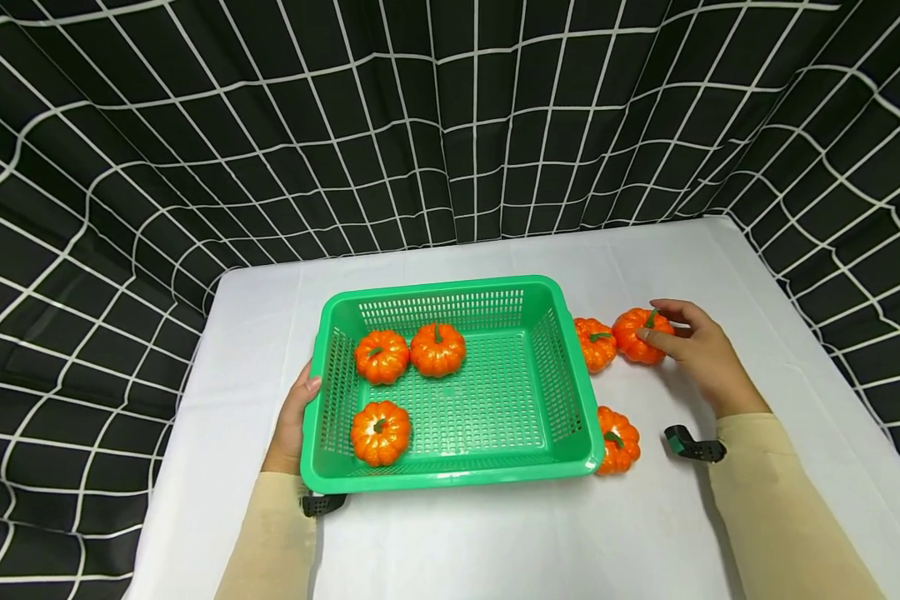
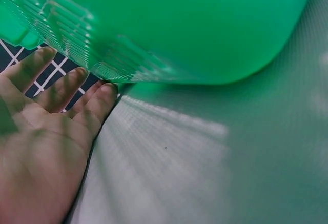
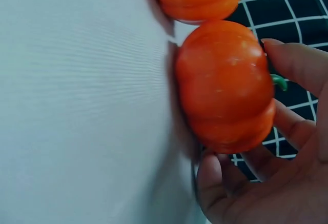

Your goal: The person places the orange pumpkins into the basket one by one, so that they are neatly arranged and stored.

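Observation:
A green plastic basket (image 1: 450,481) with slotted walls stands on the white table, three small orange pumpkins inside it. My left hand (image 1: 292,421) holds the basket's left side, thumb at the rim. In the left wrist view, the fingers (image 2: 105,93) reach up against its outer wall. To the right of the basket, my right hand (image 1: 693,346) is curled round an orange pumpkin (image 1: 632,343) with a green stem. In the right wrist view, thumb and fingers lie on either side of that pumpkin (image 3: 225,88), which sits at the tabletop.
A second pumpkin (image 1: 597,346) lies between the held one and the basket's right wall. Another pumpkin (image 1: 619,442) is nearer the front, partly hidden by the basket's corner. Black cloth (image 1: 450,125) with a white grid surrounds the white-covered table (image 1: 480,542).

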{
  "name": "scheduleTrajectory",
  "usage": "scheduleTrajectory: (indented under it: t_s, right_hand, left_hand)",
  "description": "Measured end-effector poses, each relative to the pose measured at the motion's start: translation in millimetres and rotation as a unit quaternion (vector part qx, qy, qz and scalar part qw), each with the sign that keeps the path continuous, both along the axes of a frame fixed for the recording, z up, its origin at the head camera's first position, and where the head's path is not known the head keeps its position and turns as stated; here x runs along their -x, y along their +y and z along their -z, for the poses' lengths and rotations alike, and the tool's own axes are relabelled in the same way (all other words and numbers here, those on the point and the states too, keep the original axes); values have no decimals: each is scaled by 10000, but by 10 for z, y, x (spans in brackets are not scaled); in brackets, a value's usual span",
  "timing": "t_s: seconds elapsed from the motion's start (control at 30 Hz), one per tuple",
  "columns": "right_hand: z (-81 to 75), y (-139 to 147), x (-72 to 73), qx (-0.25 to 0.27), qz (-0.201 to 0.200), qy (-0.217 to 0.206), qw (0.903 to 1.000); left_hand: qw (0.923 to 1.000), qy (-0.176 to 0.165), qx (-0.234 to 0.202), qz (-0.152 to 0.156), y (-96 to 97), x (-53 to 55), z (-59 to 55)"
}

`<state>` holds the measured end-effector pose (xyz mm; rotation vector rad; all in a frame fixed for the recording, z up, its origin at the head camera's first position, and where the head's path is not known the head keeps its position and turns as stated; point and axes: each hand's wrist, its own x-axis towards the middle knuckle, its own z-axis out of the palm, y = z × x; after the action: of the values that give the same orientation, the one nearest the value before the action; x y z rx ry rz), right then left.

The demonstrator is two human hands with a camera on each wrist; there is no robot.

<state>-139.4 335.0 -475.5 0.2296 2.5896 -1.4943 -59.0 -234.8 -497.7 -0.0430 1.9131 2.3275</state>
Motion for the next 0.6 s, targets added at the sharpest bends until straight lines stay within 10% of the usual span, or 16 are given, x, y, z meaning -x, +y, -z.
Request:
scheduleTrajectory:
  t_s: [0.6]
  right_hand:
    - [67,-45,-63,47,-205,17,9998]
  left_hand:
    - [10000,-50,-18,27,17,4,-4]
